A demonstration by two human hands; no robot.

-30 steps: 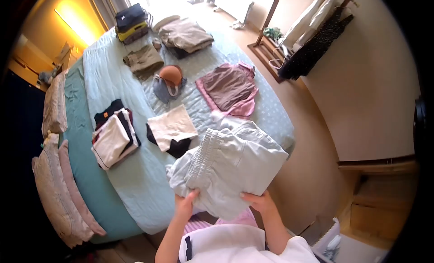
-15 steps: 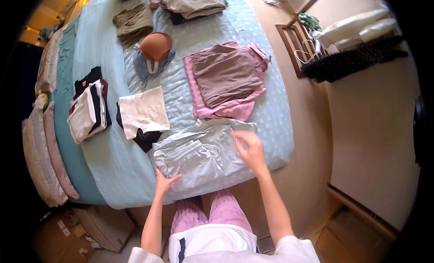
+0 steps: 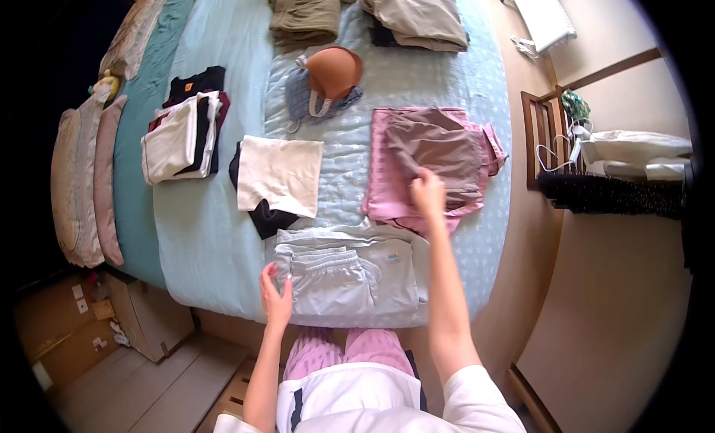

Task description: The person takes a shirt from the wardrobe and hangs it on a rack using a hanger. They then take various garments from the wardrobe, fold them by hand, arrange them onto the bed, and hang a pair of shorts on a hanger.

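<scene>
1. Showing a pale-blue bed (image 3: 216, 247), bearing folded clothes (image 3: 173, 139).
2. Touching, with the nearer right hand (image 3: 428, 195), a brown garment (image 3: 443, 146) lying on pink clothing (image 3: 383, 195), toward one o'clock from the fingertips; long axis unclear.
3. Holding right fingers close together; whether pinching cloth, impossible to tell.
4. Holding the left hand (image 3: 277, 303) spread at the nine-o'clock edge of pale clothing (image 3: 335, 284).
5. Hiding some brown cloth behind fingers; cropping a beige stack (image 3: 421, 12) toward one o'clock.

A creased mauve garment (image 3: 443, 146) lies folded atop pink clothing (image 3: 377, 183); a pale gathered-waist garment (image 3: 335, 284) lies folded flat, just in front of the pink clothing.
</scene>
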